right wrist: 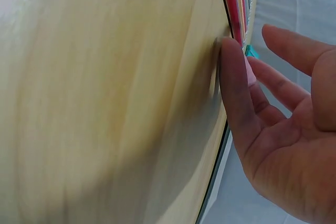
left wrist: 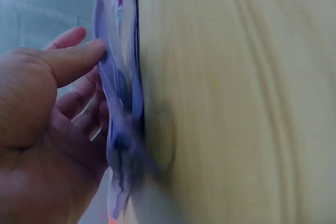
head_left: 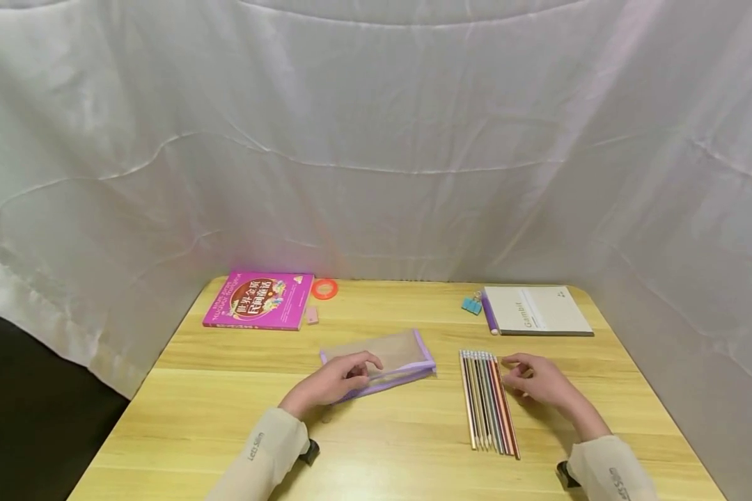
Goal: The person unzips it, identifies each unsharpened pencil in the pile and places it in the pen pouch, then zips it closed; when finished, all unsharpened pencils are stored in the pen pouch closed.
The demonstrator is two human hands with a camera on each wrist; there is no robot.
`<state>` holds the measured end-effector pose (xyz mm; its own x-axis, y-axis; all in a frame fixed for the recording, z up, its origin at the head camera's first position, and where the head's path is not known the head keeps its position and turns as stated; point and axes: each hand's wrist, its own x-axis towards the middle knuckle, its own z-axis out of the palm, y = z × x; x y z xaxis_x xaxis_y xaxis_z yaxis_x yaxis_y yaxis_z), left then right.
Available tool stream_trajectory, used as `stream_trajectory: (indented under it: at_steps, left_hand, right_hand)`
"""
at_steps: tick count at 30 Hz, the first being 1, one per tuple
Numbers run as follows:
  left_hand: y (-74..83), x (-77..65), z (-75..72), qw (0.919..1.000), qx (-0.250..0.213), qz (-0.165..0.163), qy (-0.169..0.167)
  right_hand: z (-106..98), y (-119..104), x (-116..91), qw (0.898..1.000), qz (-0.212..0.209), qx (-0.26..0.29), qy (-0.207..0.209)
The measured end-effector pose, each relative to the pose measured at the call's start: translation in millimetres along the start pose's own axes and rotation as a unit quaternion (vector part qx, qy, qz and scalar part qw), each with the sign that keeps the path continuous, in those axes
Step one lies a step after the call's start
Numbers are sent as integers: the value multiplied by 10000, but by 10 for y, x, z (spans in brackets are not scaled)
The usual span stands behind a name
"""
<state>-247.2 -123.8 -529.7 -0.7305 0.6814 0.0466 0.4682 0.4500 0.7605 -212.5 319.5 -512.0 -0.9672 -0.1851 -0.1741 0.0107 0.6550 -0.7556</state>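
Observation:
A see-through zip pouch with purple edging (head_left: 396, 349) lies flat, its zipped side slightly parted in the left wrist view. My left hand (head_left: 335, 379) is over its near left part, loosely bent; the thumb tip meets the purple rim (left wrist: 102, 19) and the other fingers are above the pouch. Several pencils (head_left: 487, 400) lie side by side to the right of the pouch, eraser ends away from me and points towards me. Beside their right edge, near the eraser ends, is my right hand (head_left: 539, 379), thumb and forefinger apart with nothing held.
At the back left lies a pink book (head_left: 260, 300), with an orange ring-shaped roll (head_left: 324, 289) and a small pink piece (head_left: 312, 315) beside it. A pale notebook (head_left: 542, 309), a purple pen (head_left: 489, 313) and a blue binder clip (head_left: 472, 305) lie back right. Grey curtains (head_left: 401, 139) surround the table.

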Motion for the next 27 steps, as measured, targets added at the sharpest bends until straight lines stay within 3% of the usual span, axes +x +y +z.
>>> stream_trajectory:
  at_steps: [5,8,15,21,27]
  left_hand:
    - [64,32,9,9991,296,298,36]
    - [94,53,25,9992,312,254,12]
    - [192,94,69,9967,-741,-320,-66]
    - [248,155,102,9883,-1446,-406,267]
    - [155,236,232,9762,-2083,-474,373]
  right_hand:
    - [19,-8,-1,9996,52,247,-148]
    - [23,-9,-5,9992,100,337,-192]
    - [55,4,-7,9975,287,586,-276]
    - [62,0,-7,9986,194,445,-227]
    - [75,-18,-7,9991,204,338,-163]
